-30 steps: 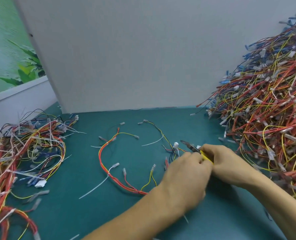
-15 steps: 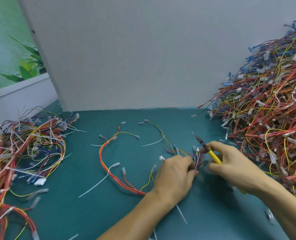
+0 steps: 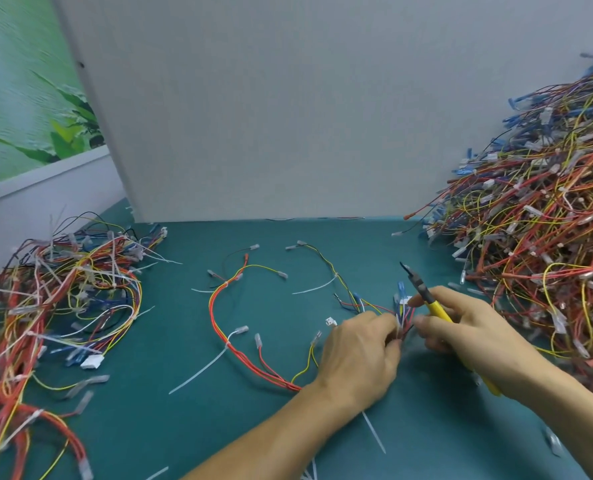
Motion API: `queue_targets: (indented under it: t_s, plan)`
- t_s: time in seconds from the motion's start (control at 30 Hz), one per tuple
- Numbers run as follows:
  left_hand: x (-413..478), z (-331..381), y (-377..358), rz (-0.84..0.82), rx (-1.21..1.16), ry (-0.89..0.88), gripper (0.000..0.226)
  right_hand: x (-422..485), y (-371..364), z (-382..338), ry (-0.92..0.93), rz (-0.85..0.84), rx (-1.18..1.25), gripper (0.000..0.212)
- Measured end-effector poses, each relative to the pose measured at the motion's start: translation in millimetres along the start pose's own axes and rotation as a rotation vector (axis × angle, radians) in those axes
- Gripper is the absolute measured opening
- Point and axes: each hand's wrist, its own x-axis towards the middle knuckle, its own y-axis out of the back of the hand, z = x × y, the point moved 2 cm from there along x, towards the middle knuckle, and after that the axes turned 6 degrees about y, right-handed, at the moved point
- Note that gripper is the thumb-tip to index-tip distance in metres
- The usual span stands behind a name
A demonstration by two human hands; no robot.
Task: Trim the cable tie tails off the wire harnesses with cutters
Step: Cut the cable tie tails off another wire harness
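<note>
Pinching the wires (image 3: 404,322), the left hand (image 3: 357,355) holds them steady; the right hand (image 3: 471,332) grips the cutters (image 3: 437,310). Best to snip close.

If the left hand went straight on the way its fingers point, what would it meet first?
The left hand points right, into the wire bundle it pinches; just past that, probably the right hand's fingertips, gripping the yellow cutters. Depth is unclear.

Cutters (image 3: 426,298): glossy yellow plastic handles, dark matt metal tips beyond the fingers (image 3: 456,295). Table (image 3: 184,427): smooth matt teal surface.
</note>
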Motion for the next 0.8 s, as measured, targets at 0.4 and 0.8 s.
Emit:
queue_targets:
  t_s: [0.4,0.8]
  plan:
    - [8.1,-9.1,13.5,-0.168,-0.112,0.075,0.011,-9.2,-6.1,-1.3,0.079,-0.235,-0.352,0.047]
    - [3.4,-19.2,14.8,-0.101,-0.280,0.084,0.006,-12.7,5.3,10.3,0.213,-0.140,-0.464,0.027]
